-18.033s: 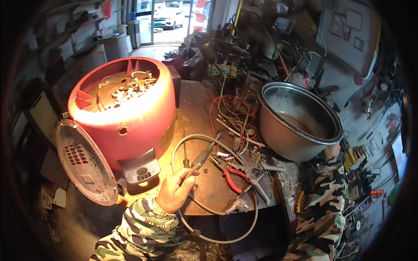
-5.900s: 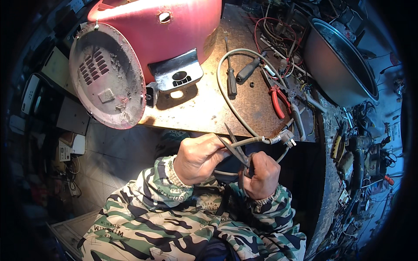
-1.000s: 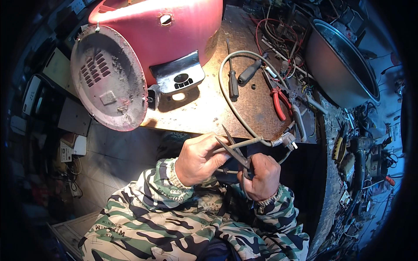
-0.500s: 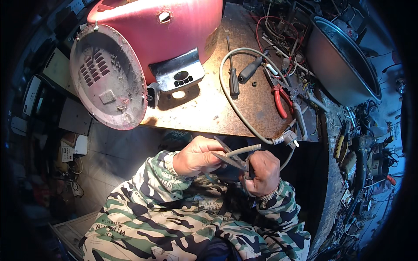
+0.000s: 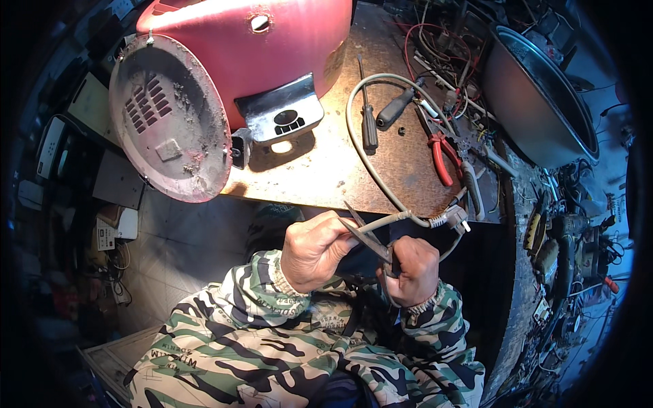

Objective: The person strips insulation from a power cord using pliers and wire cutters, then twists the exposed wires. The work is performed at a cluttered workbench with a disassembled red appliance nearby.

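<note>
My left hand [image 5: 313, 251] pinches a grey power cable [image 5: 386, 221] just beyond the table's front edge. My right hand [image 5: 415, 272] grips dark metal scissors [image 5: 371, 241], whose spread blades cross the cable beside my left fingers. The cable loops over the table; its plug [image 5: 454, 219] lies at the edge on the right of my hands. Behind my hands lie a flathead screwdriver [image 5: 369, 126], a thicker dark-handled tool [image 5: 394, 109] and red-handled pliers [image 5: 442, 160].
A red appliance body [image 5: 292, 41] with a dusty round vented plate [image 5: 170, 119] and black panel [image 5: 286, 122] stands on the wooden table [image 5: 309, 183]. A metal pot [image 5: 524, 102], tangled wires and piled tools crowd the right. A tiled floor [image 5: 160, 245] shows at left.
Eighteen seconds ago my right hand was at the pot; now it grips scissors at the cable. Since half a second ago, my left hand has shifted slightly right and the blades have tilted more steeply.
</note>
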The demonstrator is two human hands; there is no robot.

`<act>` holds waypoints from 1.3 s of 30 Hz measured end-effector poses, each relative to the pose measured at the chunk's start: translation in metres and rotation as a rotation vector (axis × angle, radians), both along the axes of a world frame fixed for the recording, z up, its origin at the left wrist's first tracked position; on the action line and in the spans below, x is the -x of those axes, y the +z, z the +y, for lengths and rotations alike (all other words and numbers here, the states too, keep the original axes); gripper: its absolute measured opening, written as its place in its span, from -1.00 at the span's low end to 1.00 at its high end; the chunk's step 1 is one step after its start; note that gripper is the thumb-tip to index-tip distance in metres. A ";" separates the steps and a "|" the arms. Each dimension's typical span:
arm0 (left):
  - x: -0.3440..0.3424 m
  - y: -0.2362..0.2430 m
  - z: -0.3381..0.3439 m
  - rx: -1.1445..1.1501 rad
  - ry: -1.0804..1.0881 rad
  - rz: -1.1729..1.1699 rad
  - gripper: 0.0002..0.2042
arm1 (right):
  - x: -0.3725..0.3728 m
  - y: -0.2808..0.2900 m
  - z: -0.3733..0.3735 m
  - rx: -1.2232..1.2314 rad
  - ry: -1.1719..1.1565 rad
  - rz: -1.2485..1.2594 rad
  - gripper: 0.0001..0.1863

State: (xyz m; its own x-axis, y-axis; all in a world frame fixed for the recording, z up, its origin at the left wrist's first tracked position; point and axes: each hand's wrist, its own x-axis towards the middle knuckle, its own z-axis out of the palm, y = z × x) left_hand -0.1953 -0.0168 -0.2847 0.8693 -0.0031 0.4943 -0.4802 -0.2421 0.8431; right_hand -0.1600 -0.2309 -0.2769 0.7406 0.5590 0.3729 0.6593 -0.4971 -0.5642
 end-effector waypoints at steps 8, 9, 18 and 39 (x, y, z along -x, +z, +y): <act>-0.005 0.007 0.014 0.397 -0.378 0.436 -0.80 | 0.000 -0.006 -0.004 -0.085 0.088 0.269 -0.79; -0.004 0.004 0.013 0.389 -0.350 0.449 -0.80 | 0.001 -0.004 -0.003 -0.103 0.094 0.309 -0.80; -0.007 0.004 0.006 0.279 -0.227 0.352 -0.73 | 0.008 -0.005 -0.001 -0.194 0.126 0.714 -0.78; -0.001 0.013 -0.002 0.006 0.083 0.095 -0.85 | 0.022 0.005 0.015 -0.114 -0.100 0.393 -0.72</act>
